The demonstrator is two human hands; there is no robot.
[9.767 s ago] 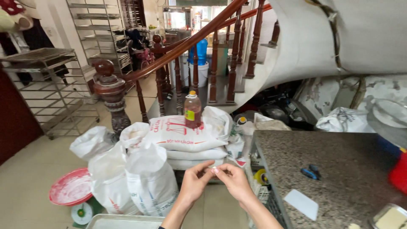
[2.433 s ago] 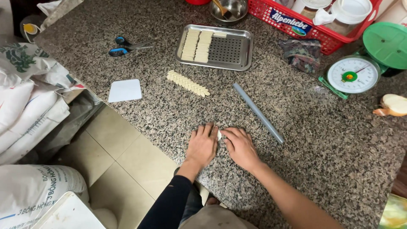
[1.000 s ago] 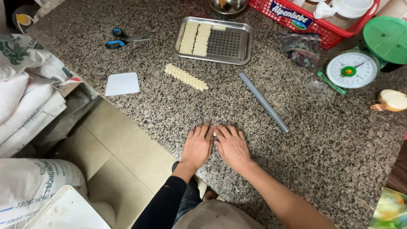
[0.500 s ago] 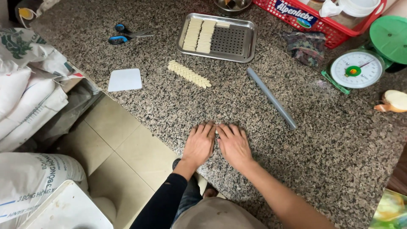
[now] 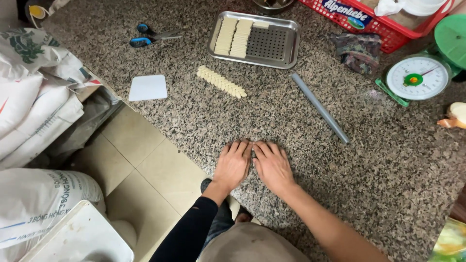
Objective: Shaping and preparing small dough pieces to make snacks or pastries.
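While our left hand and right hand lay flat, palms down and side by side on the stone counter, fingers nearly touching, we could not tell whether anything was under them. Beyond our hands lay a row of dough pieces, with a grey rod to its right and a metal tray behind it.
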